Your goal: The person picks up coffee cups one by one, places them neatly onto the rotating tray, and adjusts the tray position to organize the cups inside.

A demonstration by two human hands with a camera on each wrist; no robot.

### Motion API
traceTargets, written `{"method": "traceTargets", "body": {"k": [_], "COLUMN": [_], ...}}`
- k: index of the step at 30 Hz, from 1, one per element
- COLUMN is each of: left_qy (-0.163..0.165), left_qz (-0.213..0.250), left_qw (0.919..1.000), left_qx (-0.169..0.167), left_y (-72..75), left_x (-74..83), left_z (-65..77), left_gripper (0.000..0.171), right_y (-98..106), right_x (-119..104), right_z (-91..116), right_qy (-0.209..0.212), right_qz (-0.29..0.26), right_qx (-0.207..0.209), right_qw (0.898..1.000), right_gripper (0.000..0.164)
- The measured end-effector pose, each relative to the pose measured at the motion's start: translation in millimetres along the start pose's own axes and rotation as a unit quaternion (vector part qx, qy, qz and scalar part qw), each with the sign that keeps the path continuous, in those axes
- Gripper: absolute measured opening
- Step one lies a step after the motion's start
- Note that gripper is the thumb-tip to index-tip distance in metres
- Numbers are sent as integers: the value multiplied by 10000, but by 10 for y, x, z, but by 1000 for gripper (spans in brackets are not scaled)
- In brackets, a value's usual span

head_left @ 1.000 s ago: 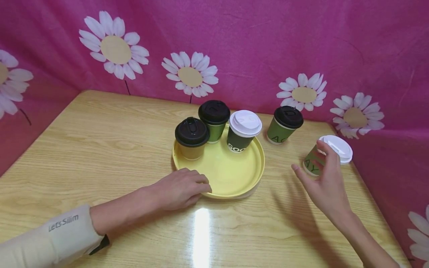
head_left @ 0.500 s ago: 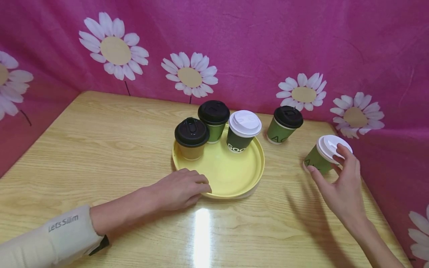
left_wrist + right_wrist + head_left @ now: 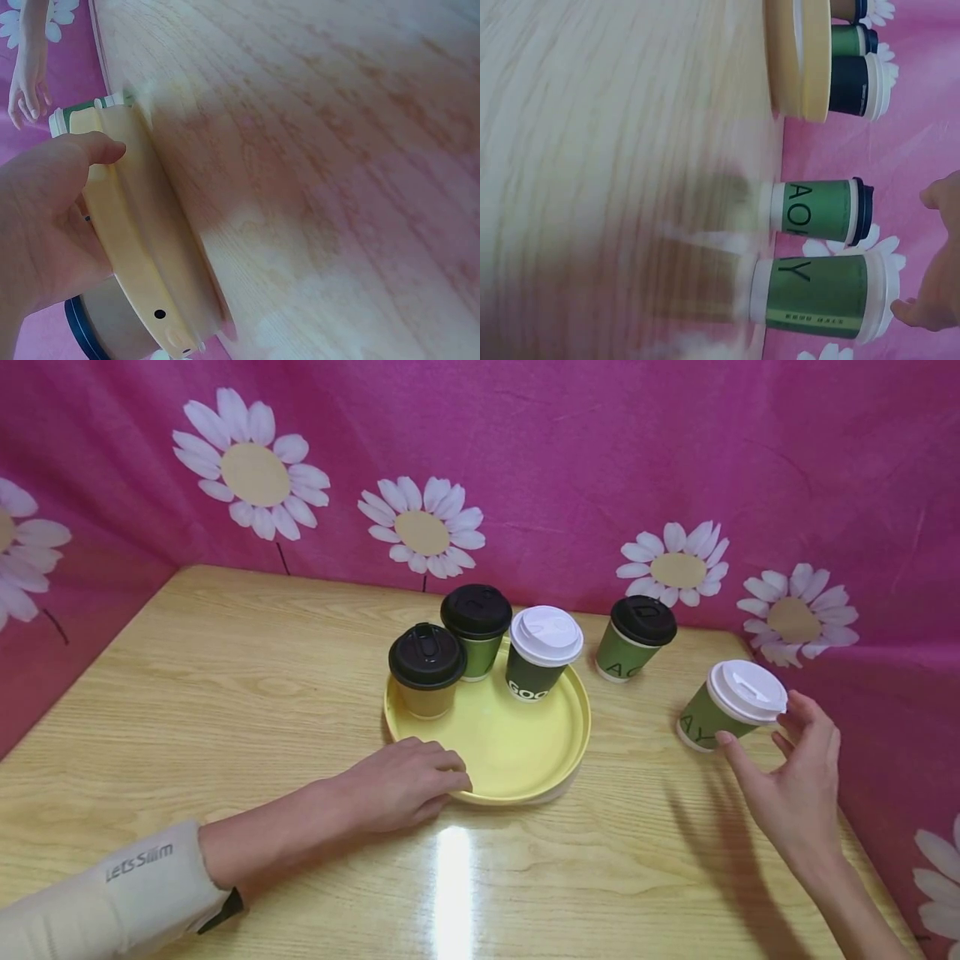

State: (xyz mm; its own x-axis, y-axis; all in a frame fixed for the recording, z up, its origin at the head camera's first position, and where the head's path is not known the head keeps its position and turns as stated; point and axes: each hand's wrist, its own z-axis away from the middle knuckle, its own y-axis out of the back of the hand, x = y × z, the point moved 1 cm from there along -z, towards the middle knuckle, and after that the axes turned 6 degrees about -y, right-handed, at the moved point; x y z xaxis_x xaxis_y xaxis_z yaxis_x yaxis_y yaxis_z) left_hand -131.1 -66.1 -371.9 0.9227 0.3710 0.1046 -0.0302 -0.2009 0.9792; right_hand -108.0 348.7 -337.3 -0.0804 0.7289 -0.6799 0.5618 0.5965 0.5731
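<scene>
My left hand point(image 3: 405, 781) grips the near-left rim of a round yellow tray point(image 3: 517, 752); in the left wrist view its thumb point(image 3: 105, 148) lies over the tray's edge. My right hand point(image 3: 798, 785) is beside a green paper cup with a white lid point(image 3: 712, 714), thumb and fingers spread apart. In the right wrist view its fingertips are close to that cup's lid point(image 3: 885, 296). The cup stands on the table at the right. Behind it, to the left, is a green cup with a black lid point(image 3: 630, 647).
On the tray stand a brown cup with a black lid point(image 3: 427, 672), a green cup with a black lid point(image 3: 480, 627) and a dark cup with a white lid point(image 3: 536, 664). A pink cloth with daisies point(image 3: 547, 468) hangs behind the wooden table point(image 3: 225, 693).
My right hand has moved rightward, from in front of the white-lidded green cup to its right side. The left hand and the cups have stayed in place.
</scene>
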Motion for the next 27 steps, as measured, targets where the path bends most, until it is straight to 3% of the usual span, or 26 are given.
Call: {"method": "traceTargets", "body": {"k": [19,27], "left_qy": [-6,-47], "left_qz": [6,0], "left_qw": [10000,10000], "left_qx": [-30,53], "left_y": [8,6], "left_x": [2,4], "left_z": [-3,1], "left_gripper": [22,21], "right_y": [51,67], "right_x": [250,339], "right_z": [-122,-164], "right_qy": [-1269,-1790], "right_qz": [-262,-288], "right_qx": [-154,-483], "right_qw": [9915,9823], "right_gripper": [88,88]}}
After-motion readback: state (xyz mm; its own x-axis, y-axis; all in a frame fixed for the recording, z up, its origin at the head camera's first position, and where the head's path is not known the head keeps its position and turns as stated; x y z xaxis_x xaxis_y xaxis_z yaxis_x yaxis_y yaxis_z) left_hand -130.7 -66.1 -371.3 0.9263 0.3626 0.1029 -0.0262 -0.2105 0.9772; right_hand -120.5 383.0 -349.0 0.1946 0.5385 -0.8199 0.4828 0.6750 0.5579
